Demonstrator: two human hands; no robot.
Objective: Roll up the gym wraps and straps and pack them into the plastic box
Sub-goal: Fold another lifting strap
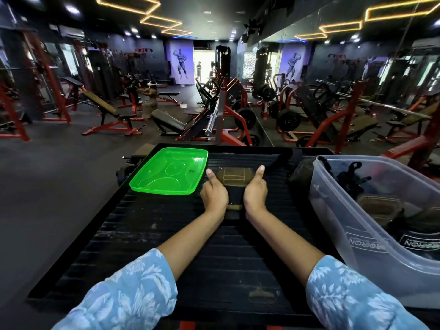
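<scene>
Both hands on one olive-and-black padded fabric gym strap (234, 178), lying mid black ribbed tabletop (147, 236). Left hand (213, 192) grips strap's left edge, fingers curled under, thumb extended up. Right hand (256, 190) grips right edge likewise, thumb raised. Clear translucent plastic box (333, 225) at right tabletop edge, already containing dark wraps and straps (381, 208). Bright green translucent plastic lid (142, 182) lies flat, just left of the left hand.
</scene>
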